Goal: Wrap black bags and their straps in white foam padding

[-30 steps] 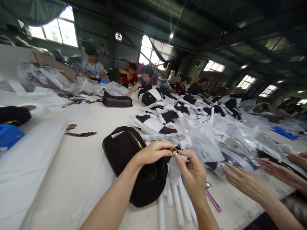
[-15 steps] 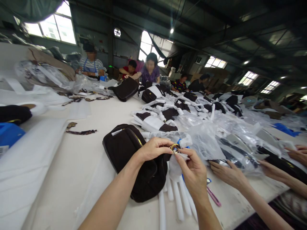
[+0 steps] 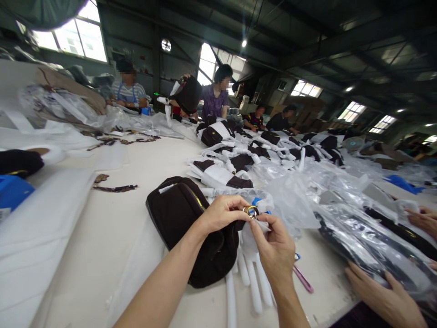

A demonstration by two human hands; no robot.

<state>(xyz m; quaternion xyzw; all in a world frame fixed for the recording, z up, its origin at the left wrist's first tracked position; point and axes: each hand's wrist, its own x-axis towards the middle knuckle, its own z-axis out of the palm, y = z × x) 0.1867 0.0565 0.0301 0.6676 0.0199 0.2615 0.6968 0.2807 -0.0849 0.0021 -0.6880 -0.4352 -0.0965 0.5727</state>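
A dark brown bag (image 3: 177, 205) with a gold zipper lies on the white table, partly under my left forearm. Just past its right side, my left hand (image 3: 221, 213) pinches a gold metal ring (image 3: 251, 211). My right hand (image 3: 275, 237) is closed on a piece of white wrapping (image 3: 251, 238) right beside the ring; its fingertips meet the ring's lower edge. Exactly how ring and wrapping join is hidden by my fingers. Several white foam tubes (image 3: 254, 284) lie below my hands, and a pink-handled tool (image 3: 303, 278) is to the right of them.
At the right, a co-worker's hands (image 3: 382, 287) hold a bag in clear plastic (image 3: 368, 241). Wrapped dark bags (image 3: 218, 132) are heaped across the far side. A chain strap (image 3: 116, 187), white foam sheets (image 3: 37, 246) and a blue box (image 3: 15, 193) are on the left.
My hands stay nearly in place, with the ring shifted slightly. At the right, a co-worker has pulled the plastic-wrapped bag nearer. Across the table, a person has lifted a dark bag.
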